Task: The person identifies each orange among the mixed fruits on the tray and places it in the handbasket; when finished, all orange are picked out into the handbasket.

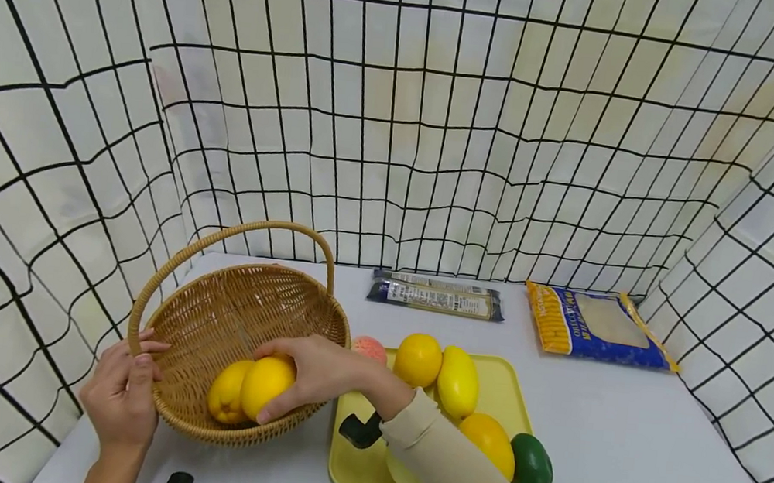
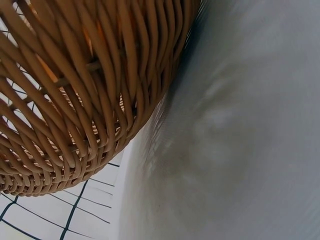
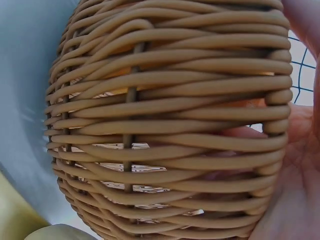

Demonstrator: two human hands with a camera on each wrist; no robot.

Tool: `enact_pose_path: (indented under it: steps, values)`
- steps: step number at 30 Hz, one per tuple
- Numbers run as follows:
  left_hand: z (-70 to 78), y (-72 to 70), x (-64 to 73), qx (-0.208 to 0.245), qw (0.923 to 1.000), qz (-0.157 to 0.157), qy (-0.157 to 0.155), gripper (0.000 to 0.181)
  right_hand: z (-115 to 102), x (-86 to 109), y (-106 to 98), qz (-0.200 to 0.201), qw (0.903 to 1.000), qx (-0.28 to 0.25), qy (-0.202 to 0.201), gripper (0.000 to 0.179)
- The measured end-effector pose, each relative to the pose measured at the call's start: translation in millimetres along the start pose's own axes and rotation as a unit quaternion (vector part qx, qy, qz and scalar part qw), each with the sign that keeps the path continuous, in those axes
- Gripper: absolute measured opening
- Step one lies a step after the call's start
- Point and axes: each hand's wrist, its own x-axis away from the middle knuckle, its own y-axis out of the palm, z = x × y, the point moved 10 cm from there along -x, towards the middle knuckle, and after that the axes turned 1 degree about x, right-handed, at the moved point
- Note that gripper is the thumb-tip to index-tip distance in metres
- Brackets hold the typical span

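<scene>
A wicker basket (image 1: 249, 290) with a tall arched handle stands at the left, tilted so its opening faces me. My left hand (image 1: 124, 387) grips its left rim by the foot of the handle, thumb on the near side. Inside the basket, my right hand (image 1: 311, 374) holds an orange (image 1: 266, 387), fingers over the top and thumb low at the front. Another orange (image 1: 228, 391) lies against it on the left. From the wrists, the basket's woven side (image 2: 90, 100) fills much of the left view, and its wall (image 3: 165, 110) hides most of the right hand's fingers.
Right of the basket lies a yellow tray (image 1: 352, 456) with an orange (image 1: 417, 359), a yellow mango-shaped fruit (image 1: 459, 382), a larger orange-yellow fruit (image 1: 490, 442), a dark green avocado-like fruit (image 1: 532, 465) and a pink fruit (image 1: 370, 349). Dark packets (image 1: 438, 296) and a blue-yellow bag (image 1: 595, 328) lie behind.
</scene>
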Motion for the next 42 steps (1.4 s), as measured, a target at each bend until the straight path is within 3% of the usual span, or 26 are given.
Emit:
enact_pose_path:
  steps: [10,17,24,30,37,42]
  values:
    - [-1.2,-2.9,2.6,-0.002,1.0000,-0.003,-0.004,0.042,-3,0.7,3,0.001,1.0000,0.007,-0.006,0.073]
    - [-2.9,-3.0,3.6,0.001,0.9999,-0.005,-0.011,0.042,-2,4.4,-5,0.044,0.9983,-0.031,-0.023,0.061]
    - [-6.3,-4.6,5.3,-0.006,0.9998,-0.007,-0.017,0.041,-2,14.5,-13,0.104,0.9898,-0.093,-0.028,0.047]
    - [-8.2,-4.9,4.5,-0.009,0.9995,-0.005,-0.030,0.040,-7,35.2,-24,0.169,0.9767,-0.122,-0.050,0.040]
    - [3.9,0.7,-3.4,-0.004,0.9995,-0.004,-0.032,0.041,-8,70.8,-42,0.222,0.9635,-0.135,-0.066,0.038]
    - [-6.4,-2.1,-1.7,-0.022,0.9990,-0.010,-0.037,0.041,0,100.8,-54,0.249,0.9558,-0.137,-0.076,0.042]
